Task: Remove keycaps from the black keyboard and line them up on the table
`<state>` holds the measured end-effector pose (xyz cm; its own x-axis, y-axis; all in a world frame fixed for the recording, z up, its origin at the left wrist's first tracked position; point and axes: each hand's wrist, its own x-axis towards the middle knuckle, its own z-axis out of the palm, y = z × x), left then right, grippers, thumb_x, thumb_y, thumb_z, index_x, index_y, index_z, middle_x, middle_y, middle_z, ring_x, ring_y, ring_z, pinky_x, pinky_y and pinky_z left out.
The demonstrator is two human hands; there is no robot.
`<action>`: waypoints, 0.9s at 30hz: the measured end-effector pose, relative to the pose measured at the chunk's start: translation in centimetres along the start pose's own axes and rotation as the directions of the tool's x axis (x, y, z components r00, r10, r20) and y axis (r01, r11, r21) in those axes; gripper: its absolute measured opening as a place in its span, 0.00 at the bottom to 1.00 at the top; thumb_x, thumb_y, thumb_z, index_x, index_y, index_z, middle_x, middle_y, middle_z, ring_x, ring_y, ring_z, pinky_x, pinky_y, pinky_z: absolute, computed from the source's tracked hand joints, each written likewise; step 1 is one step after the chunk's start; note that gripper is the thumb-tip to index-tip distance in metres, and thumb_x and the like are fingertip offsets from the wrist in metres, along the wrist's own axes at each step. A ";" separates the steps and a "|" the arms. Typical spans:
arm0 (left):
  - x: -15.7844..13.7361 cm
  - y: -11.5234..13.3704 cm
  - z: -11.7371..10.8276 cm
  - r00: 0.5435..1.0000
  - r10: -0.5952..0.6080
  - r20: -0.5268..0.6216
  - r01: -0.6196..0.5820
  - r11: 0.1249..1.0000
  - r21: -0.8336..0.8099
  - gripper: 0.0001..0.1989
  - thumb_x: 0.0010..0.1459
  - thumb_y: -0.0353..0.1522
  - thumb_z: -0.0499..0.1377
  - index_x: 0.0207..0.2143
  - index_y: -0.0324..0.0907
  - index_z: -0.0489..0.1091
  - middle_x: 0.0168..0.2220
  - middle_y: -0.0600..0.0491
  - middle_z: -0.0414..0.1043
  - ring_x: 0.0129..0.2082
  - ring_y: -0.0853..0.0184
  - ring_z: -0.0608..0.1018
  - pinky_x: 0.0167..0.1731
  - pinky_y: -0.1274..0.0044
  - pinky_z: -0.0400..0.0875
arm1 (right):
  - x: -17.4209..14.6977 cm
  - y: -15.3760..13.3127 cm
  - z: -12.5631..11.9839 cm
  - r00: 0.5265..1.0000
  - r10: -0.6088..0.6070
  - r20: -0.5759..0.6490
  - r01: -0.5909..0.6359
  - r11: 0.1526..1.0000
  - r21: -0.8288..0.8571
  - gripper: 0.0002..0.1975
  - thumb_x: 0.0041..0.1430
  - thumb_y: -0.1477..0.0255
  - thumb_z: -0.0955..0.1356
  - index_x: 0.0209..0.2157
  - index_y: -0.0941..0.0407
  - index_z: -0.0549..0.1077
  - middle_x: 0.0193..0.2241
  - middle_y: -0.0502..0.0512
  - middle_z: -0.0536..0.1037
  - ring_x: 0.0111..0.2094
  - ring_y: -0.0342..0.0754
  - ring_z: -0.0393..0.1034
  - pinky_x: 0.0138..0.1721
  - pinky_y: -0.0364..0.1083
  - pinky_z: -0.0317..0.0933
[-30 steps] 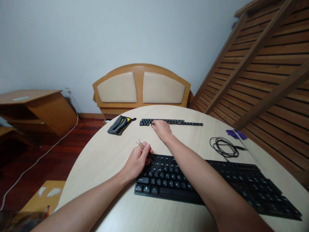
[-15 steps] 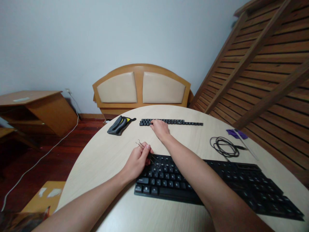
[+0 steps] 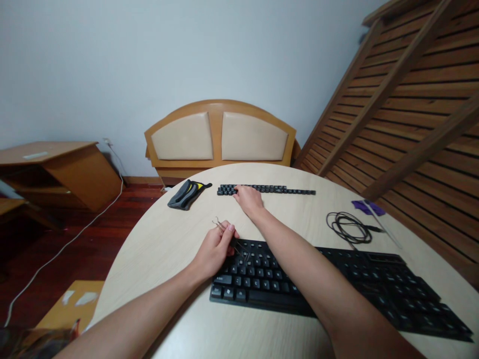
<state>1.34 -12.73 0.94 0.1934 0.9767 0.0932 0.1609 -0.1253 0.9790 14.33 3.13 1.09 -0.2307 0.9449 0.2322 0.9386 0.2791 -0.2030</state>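
My left hand [image 3: 218,246] is closed around a thin wire keycap puller [image 3: 220,226]; its hooked ends poke out above the fist and more wire shows below, over the upper left keys. Under that hand lies a black keyboard [image 3: 273,296], with some caps off in its upper rows. My right hand [image 3: 248,198] reaches across to the rows of loose black keycaps [image 3: 275,189] at the far side of the table. Its thumb and fingers are pinched together at the left part of these rows. Whatever sits between the fingertips is too small to make out.
A grey, black and yellow cloth item [image 3: 187,194] lies at the table's far left. To the right are a coiled black cable [image 3: 348,228], a purple cloth [image 3: 364,207] and a thin pale stick [image 3: 385,227]. The round table [image 3: 157,269] has a curved edge.
Both hands keep nearly the same places and grips. The whole view has shifted very slightly.
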 end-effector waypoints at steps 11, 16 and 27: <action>0.0 -0.1 -0.1 1.000 0.022 0.017 -0.023 0.999 0.024 0.21 0.65 0.48 0.48 0.32 0.40 0.66 0.19 0.61 0.61 0.19 0.71 0.68 0.22 0.80 0.60 | -7.7 1.5 -6.5 0.981 -0.150 0.120 0.135 0.983 0.126 0.23 0.59 0.68 0.68 0.56 0.54 0.67 0.46 0.56 0.79 0.48 0.53 0.73 0.46 0.47 0.64; -0.1 0.4 0.0 0.999 0.034 -0.011 -0.033 0.997 0.075 0.18 0.65 0.45 0.50 0.34 0.40 0.66 0.18 0.61 0.61 0.19 0.71 0.66 0.22 0.80 0.59 | -14.6 2.8 -7.9 0.942 -0.307 0.137 0.246 0.907 0.341 0.17 0.62 0.65 0.66 0.52 0.55 0.71 0.48 0.57 0.78 0.49 0.51 0.72 0.51 0.49 0.63; -1.1 1.4 0.5 0.997 0.071 -0.026 -0.068 0.990 0.127 0.13 0.63 0.42 0.54 0.34 0.41 0.63 0.19 0.62 0.61 0.17 0.72 0.67 0.19 0.81 0.59 | -18.7 3.1 -6.6 0.910 -0.405 0.082 0.313 0.805 0.504 0.20 0.57 0.65 0.71 0.51 0.52 0.72 0.56 0.57 0.71 0.57 0.53 0.64 0.59 0.55 0.58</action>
<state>1.79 -14.06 2.10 0.1789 0.9695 0.1677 0.2689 -0.2121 0.9395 23.29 -14.84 2.42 -0.6118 0.7611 0.2153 0.5538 0.6065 -0.5705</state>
